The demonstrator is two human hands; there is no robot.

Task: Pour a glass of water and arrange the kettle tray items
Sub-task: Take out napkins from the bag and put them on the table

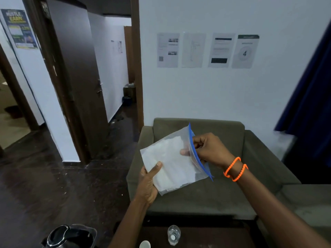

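I hold a clear zip bag (172, 161) with a blue seal strip and white folded material inside, raised in front of the sofa. My left hand (148, 183) grips its lower left corner. My right hand (207, 149) pinches the blue zip edge, an orange bracelet on the wrist. Below, at the bottom edge, a black kettle (68, 237) sits with its lid part open. A clear glass (173, 234) holding water stands on the dark table (206, 235). The rim of a white cup (145, 244) shows beside it.
A grey-green sofa (197, 194) stands behind the table against a white wall with several printed sheets (207, 50). A dark wooden door (75, 83) is open on the left onto a corridor. A dark blue curtain (311, 97) hangs at the right.
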